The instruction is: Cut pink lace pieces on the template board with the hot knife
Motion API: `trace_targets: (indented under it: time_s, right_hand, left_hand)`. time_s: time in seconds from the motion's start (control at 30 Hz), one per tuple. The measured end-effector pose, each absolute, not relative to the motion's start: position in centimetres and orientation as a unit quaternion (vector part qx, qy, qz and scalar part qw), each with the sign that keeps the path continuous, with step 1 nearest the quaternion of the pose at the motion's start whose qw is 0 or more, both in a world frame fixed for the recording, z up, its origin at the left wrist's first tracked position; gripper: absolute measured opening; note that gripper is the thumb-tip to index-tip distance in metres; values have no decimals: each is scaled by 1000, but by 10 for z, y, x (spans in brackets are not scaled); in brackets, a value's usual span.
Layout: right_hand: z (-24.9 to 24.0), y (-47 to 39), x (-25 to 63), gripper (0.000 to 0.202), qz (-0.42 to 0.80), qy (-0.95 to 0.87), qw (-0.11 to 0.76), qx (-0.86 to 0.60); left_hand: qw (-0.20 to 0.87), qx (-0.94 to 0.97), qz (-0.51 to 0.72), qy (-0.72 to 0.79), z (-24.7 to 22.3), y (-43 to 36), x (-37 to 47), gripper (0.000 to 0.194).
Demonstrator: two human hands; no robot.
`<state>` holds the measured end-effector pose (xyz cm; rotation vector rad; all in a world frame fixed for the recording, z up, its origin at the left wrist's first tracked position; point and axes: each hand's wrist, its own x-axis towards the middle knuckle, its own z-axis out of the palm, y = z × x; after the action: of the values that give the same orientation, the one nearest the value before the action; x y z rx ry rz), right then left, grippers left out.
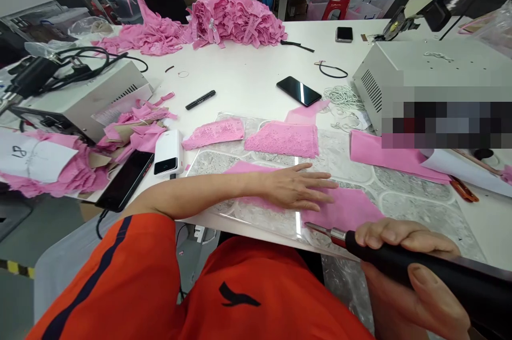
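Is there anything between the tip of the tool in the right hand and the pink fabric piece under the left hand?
Nothing visible does. The right hand holds the black-handled tool, its metal tip at the near edge of the pink fabric piece. The left hand lies flat on that piece, left of the tip.

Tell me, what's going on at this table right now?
A person in an orange shirt presses the left hand flat on a pink fabric piece lying on a clear patterned mat. The right hand grips a black-handled tool, its metal tip at the fabric's near edge. Two pink lace pieces lie further back, near a phone. Across the table, another person handles pink fabric beside a big pink pile.
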<state>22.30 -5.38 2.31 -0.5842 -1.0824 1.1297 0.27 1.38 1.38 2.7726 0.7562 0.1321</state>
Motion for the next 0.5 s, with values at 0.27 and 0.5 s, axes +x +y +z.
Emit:
trace_targets:
  time_s: [0.27, 0.5]
  right_hand:
    - [21, -54, 213, 19, 514, -444, 676, -285]
    - [21, -52, 196, 20, 527, -459, 661, -275]
  left_hand:
    - [175, 929, 105, 308, 23, -19, -70, 34]
    - [178, 934, 65, 304, 7, -54, -96, 42]
